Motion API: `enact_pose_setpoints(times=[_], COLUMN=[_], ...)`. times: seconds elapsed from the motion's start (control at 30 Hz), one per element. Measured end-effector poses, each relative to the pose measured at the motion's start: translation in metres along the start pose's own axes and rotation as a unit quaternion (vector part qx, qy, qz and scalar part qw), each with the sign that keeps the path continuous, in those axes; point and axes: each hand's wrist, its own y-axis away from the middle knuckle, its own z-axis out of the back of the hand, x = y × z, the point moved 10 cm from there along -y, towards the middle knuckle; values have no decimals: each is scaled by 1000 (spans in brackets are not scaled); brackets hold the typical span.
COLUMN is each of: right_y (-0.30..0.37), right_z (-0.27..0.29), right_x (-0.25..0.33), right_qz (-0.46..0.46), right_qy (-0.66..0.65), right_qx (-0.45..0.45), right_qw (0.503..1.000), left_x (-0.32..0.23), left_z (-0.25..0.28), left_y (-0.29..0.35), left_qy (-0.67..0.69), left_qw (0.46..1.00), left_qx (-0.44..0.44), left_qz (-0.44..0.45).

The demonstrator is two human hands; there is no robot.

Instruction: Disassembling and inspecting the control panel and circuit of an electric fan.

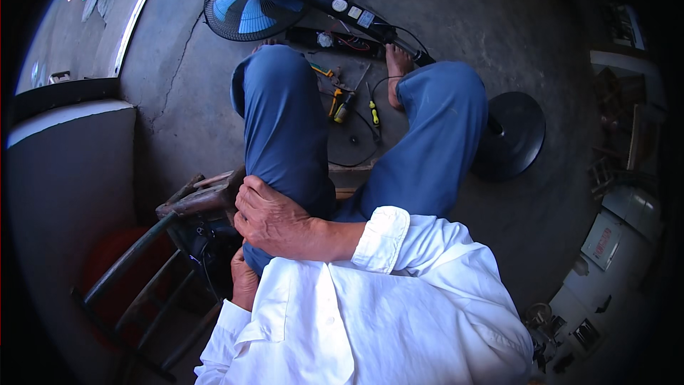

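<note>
My right hand (pixel 274 221) reaches across my body to the outer side of my left thigh. Its fingers are curled in; whatever they hold, if anything, is hidden. Just below it is my left hand (pixel 244 281), close to the thigh, with its fingers mostly out of sight. Beside both hands, a black object with a cable (pixel 206 246) rests at the wooden chair (pixel 189 203); its kind is unclear. On the floor past my knees lies a black standing fan (pixel 256 11) with blue blades, its dark pole (pixel 338 6) slanting to the right.
Between my feet lie a yellow-and-black screwdriver (pixel 373 108), yellow-handled pliers (pixel 335 102) and other small tools. A long black fan part (pixel 338 41) with exposed wires is behind them. The round black base (pixel 509 135) sits right of my knee. A low white wall (pixel 71 164) stands left.
</note>
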Motion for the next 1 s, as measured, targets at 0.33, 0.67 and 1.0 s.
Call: enact_pose_setpoints(times=[0.33, 0.67, 1.0], right_y=[-1, 0, 2], right_z=[0, -1, -1], right_x=[-2, -2, -1], right_qz=[-6, -11, -11], right_qy=[-17, -33, -42], right_qx=[4, -11, -30], right_qw=[1000, 999, 999], left_x=[-11, -8, -15], left_z=[-24, -22, -31], left_y=[7, 3, 14], left_qy=[-17, -27, -8], left_qw=[1000, 999, 999], left_qx=[6, 24, 38], left_qz=[21, 3, 22])
